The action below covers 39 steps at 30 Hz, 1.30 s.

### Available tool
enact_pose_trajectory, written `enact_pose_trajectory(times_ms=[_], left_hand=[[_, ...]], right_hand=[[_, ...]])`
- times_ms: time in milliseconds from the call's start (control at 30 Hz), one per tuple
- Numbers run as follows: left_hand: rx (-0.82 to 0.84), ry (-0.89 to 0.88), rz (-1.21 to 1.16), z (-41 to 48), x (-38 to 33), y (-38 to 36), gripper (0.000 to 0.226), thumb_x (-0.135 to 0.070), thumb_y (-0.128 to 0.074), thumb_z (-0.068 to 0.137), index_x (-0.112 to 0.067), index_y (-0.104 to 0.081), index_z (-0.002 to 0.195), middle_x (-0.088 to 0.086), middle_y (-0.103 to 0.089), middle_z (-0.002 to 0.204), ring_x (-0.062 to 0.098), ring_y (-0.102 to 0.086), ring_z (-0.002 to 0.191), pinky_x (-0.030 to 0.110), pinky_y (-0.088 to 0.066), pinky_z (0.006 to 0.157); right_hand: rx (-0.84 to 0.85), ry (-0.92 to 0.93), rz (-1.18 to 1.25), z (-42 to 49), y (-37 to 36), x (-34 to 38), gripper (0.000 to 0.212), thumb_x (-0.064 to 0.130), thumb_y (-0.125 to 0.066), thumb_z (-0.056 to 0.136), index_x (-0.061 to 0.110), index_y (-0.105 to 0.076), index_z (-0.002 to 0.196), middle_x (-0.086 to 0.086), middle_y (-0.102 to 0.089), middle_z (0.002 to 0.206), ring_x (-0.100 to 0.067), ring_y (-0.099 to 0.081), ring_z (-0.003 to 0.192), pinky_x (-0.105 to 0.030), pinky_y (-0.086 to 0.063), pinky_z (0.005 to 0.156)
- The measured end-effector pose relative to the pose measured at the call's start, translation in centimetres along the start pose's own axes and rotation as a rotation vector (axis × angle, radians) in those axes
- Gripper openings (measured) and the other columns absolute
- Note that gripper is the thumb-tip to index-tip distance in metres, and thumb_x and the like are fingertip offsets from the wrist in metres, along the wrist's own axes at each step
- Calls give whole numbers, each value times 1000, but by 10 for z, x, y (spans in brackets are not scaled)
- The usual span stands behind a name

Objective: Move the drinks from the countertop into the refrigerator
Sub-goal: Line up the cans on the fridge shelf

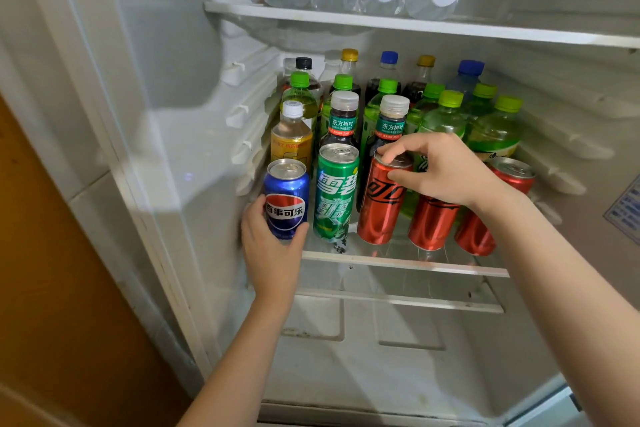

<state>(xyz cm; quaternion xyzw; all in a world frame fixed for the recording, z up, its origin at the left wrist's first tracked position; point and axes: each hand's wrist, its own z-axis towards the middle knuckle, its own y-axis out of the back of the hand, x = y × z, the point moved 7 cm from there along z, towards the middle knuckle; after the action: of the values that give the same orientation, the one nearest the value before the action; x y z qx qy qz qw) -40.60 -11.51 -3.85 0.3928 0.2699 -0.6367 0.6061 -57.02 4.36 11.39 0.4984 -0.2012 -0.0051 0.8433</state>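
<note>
Here, one grip low, one grip high

In the open refrigerator (180, 80), the left hand (270, 250) is curled around the lower part of a blue can (286, 191) at the front left corner of the middle shelf (405, 265). The right hand (446, 170) pinches the top rim of a red can (381, 208) on the same shelf. A green can (336, 191) stands between these two. Behind them many bottles (446, 118) stand close together.
</note>
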Motion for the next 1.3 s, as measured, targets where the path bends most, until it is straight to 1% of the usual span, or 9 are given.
enact_pose_trajectory(times_ms=[100, 300, 600, 700, 767, 833, 1000, 1167, 1300], left_hand=[[-7, -6, 39, -1, 0, -1, 74, -17, -84, 61, -16, -49, 126, 1, -55, 121, -2, -42, 105, 10, -37, 89], [-40, 2, 54, -2, -5, -3, 72, -15, -83, 64, -14, -48, 128, 3, -55, 123, 15, -50, 113, 24, -42, 95], [-38, -6, 13, -6, -5, -1, 77, -15, -79, 72, -8, -39, 138, 11, -48, 135, 24, -48, 123, 46, -45, 100], [-56, -52, -38, -7, -6, 3, 73, -4, -71, 79, -5, -34, 141, 16, -44, 138, 27, -47, 125, 43, -44, 103], [-75, -83, -81, -8, -9, 4, 67, 3, -67, 79, -2, -36, 138, 19, -42, 136, 27, -47, 124, 24, -43, 103], [-83, -113, -106, -11, -17, 6, 59, 1, -65, 81, 2, -39, 134, 21, -41, 134, 26, -46, 123, 9, -38, 99], [-141, -167, -54, -16, -38, 18, 40, -12, -56, 83, 1, -48, 119, 17, -49, 120, 29, -49, 109, 38, -48, 88], [-112, -204, -108, -25, -63, 26, 34, -18, -56, 80, -3, -52, 110, 5, -53, 111, 7, -45, 99, 21, -39, 84], [-3, -177, -108, -40, -72, 24, 25, -17, -55, 80, -11, -57, 104, -4, -56, 100, 12, -52, 88, 18, -41, 79]], right_hand=[[-6, -3, -26, -1, 1, 0, 19, 10, -73, 77, 18, -70, 95, 5, -67, 112, -12, -63, 106, -30, -48, 95], [-35, -15, -28, -6, -1, -1, 23, 12, -73, 77, 16, -69, 100, 1, -64, 119, -12, -60, 112, -25, -44, 98], [-367, -41, -63, -37, 19, 3, 23, 15, -70, 79, 14, -68, 102, 1, -68, 111, -14, -62, 107, -30, -48, 94], [-468, -85, -32, -57, 19, -4, 20, 10, -70, 78, 13, -70, 97, 1, -68, 109, -12, -62, 105, -23, -45, 94], [-530, -111, -22, -72, 20, -8, 18, 6, -69, 77, 12, -70, 94, 1, -69, 105, -10, -63, 102, -16, -44, 92], [-582, -137, -17, -85, 20, -10, 17, 3, -69, 77, 12, -71, 91, 3, -69, 102, -10, -63, 100, -19, -45, 91], [-641, -175, 11, -119, 20, -10, 16, -4, -68, 77, 8, -70, 86, 3, -68, 98, -5, -61, 98, -11, -42, 90], [-692, -216, 61, -152, 16, -5, 19, -8, -67, 76, 10, -69, 83, 6, -65, 96, 0, -58, 94, -5, -39, 82], [-631, -239, 85, -178, 11, 0, 21, -7, -68, 76, 13, -69, 82, 5, -66, 95, -2, -60, 96, -7, -39, 88]])
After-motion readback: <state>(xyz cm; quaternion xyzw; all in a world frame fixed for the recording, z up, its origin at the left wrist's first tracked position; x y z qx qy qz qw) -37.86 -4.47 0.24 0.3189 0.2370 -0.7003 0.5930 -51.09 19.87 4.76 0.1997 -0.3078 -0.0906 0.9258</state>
